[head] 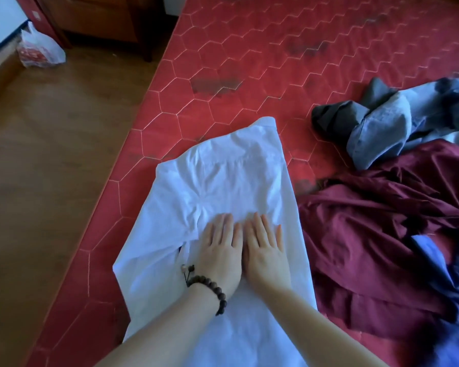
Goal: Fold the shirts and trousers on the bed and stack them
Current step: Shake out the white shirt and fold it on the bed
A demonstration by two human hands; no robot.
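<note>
I press my left hand (221, 249) and right hand (263, 247), spread flat, mid white shirt (217, 181); its long axis runs straight ahead.

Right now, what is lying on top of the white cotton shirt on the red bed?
Both bare hands press flat on the white cotton shirt, left hand beside right hand, fingers spread, holding nothing. The cloth beneath the palms is covered, so its creases there cannot be seen.

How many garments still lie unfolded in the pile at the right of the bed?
3 at least: a maroon garment, a grey-blue one beyond it, a dark blue one nearest. Others may be hidden.
</note>
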